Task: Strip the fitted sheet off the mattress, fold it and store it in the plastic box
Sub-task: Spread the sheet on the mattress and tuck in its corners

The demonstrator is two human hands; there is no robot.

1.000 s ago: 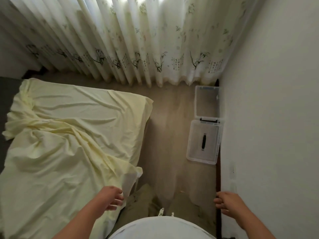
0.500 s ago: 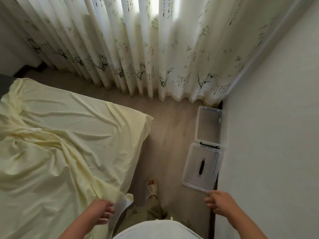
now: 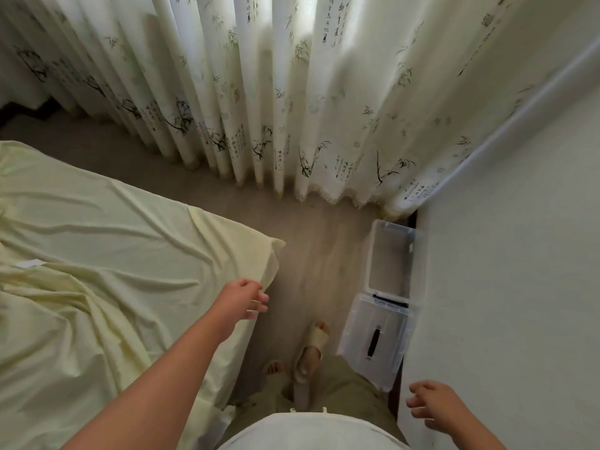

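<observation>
Stripping stage, I judge: fitted sheet still stretched over the bed's far corner. Left hand hovers open just beside it, right hand loose, empty. Next, grip the corner hem and peel back

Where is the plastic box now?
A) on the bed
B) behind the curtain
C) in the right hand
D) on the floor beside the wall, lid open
D: the plastic box stands on the floor beside the wall, with its lid lying open.
</observation>
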